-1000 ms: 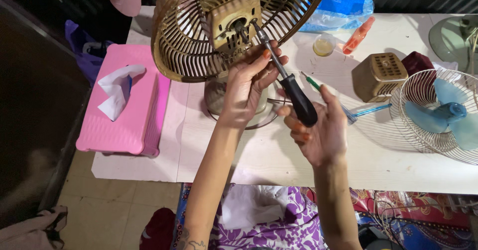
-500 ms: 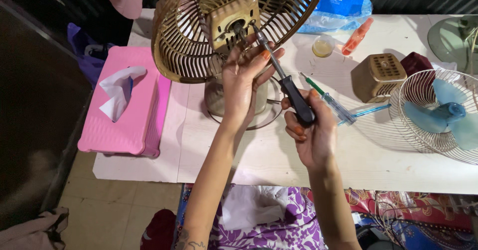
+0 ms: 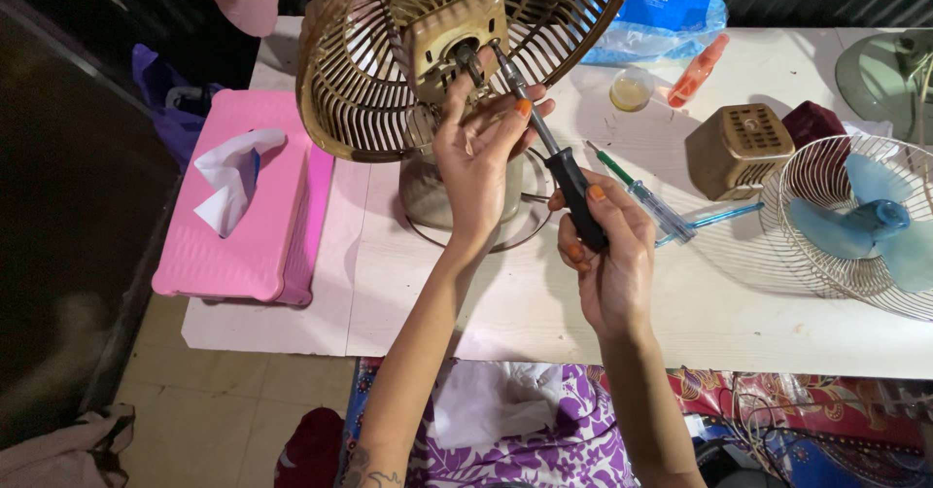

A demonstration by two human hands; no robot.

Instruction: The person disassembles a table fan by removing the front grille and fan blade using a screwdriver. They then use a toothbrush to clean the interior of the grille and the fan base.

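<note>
**Hands at the back of a brass-coloured fan**

Head view: Both hands work at the rear of a tilted desk fan. The left hand [image 3: 476, 153] reaches up with fingers half spread, its fingertips touching the square motor housing [image 3: 452, 31] and lying against the shaft of the screwdriver; it grips nothing fully. The right hand [image 3: 607, 255] is closed around the black handle of the screwdriver [image 3: 549, 148], whose metal shaft slants up and away past the left hand's fingertips to the middle of the housing. Around that housing spreads the brass-coloured fan guard [image 3: 360, 89], just above the left hand, and the fan's round base [image 3: 428, 196] stands on the white tabletop [image 3: 486, 303] behind the left wrist.

Just beyond the right hand lie a clear-handled screwdriver with a green shaft [image 3: 646, 196] and a thin blue pen-like stick [image 3: 714, 218]. Farther out on that side sit a loose tan motor cover [image 3: 737, 148] and a white wire guard holding a blue fan blade [image 3: 860, 221]. Beyond them, well apart from the hands, are a small clear cup [image 3: 632, 89], an orange tube [image 3: 698, 70] and a blue plastic packet [image 3: 661, 17]. To the outside of the left arm rests a pink tissue box [image 3: 243, 245] with a white tissue standing out of it.
</note>
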